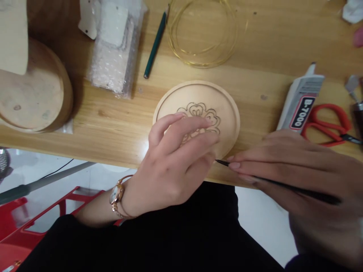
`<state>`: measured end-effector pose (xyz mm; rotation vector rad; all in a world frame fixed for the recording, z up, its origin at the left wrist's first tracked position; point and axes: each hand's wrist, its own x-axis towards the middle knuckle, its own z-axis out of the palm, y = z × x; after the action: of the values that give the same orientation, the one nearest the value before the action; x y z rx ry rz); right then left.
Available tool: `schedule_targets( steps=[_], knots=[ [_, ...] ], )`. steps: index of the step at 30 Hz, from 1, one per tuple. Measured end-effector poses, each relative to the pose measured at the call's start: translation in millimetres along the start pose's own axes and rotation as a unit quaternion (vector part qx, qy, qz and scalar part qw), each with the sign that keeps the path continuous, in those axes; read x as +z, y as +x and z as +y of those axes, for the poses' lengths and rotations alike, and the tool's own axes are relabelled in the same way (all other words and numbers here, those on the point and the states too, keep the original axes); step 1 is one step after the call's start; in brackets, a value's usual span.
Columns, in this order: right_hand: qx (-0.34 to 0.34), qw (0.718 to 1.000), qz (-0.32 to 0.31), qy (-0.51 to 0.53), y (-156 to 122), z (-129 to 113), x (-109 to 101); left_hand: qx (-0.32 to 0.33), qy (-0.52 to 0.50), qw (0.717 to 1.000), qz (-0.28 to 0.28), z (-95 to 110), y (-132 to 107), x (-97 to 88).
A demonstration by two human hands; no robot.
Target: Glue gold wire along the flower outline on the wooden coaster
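A round wooden plate (pixel 228 109) with a raised rim lies at the table's front edge, a dark-outlined flower pattern in its middle. Over its lower part is my left hand (pixel 176 162), hiding some of the pattern. Its fingers are curled, with the thumb and a fingertip close together at the plate's right side; whatever they pinch is hidden. My right hand (pixel 295 170), slightly blurred, grips slim black tweezers (pixel 306 192) from the right. The tweezers' tip points at my left fingertips and is close to them; whether they touch, I cannot tell.
A coil of gold wire (pixel 202 62) and a green pencil (pixel 155 45) lie behind the plate. Bubble-wrapped pieces (pixel 113 56) and a round wooden box (pixel 31 94) stand left. Beside my right hand are a B-7000 glue tube (pixel 300 102) and red-handled scissors (pixel 326 128).
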<state>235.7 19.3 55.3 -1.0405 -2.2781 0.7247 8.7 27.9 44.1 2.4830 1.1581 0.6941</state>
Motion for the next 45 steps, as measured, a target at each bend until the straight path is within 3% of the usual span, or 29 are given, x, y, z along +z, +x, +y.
schedule_targets(
  steps=[8,13,21,45],
  knots=[
    [0.007,0.998,0.01,0.054,9,22,12,-0.024,0.047,0.998,0.04,-13,-23,14.4],
    [0.01,0.998,0.002,0.057,8,24,15,0.006,0.038,0.998,0.052,-14,-30,24.4],
    [0.018,0.998,0.025,0.054,10,22,16,0.05,0.049,0.997,0.043,-16,-31,23.8],
    [0.02,0.999,0.017,0.043,13,20,18,0.059,0.066,0.996,0.032,-16,-30,25.9]
  ],
)
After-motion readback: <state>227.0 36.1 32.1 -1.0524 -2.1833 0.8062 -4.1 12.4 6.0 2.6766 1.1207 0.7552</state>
